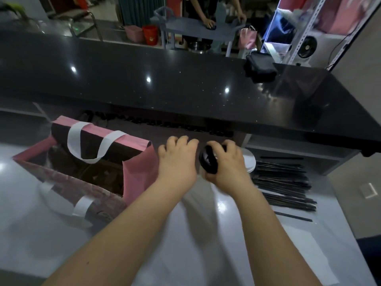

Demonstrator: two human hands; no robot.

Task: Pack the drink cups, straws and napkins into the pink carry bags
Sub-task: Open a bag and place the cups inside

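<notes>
A pink carry bag (138,178) with white handles stands open on the white worktop at the left; its inside is dark and I cannot make out what is in it. Just right of the bag's side, my left hand (177,159) hovers with its fingers curled and nothing visible in it. My right hand (224,164) is closed around a cup with a black lid (209,159), beside my left hand. A pile of black straws (284,182) lies to the right. White round pieces (250,162) sit partly hidden behind my right hand.
A raised black counter (165,89) runs across in front of the worktop, with a black pouch (259,67) on it. Beyond it a person stands at a grey cart, with another pink bag (247,37) beside it. A white sheet (307,250) lies at the lower right.
</notes>
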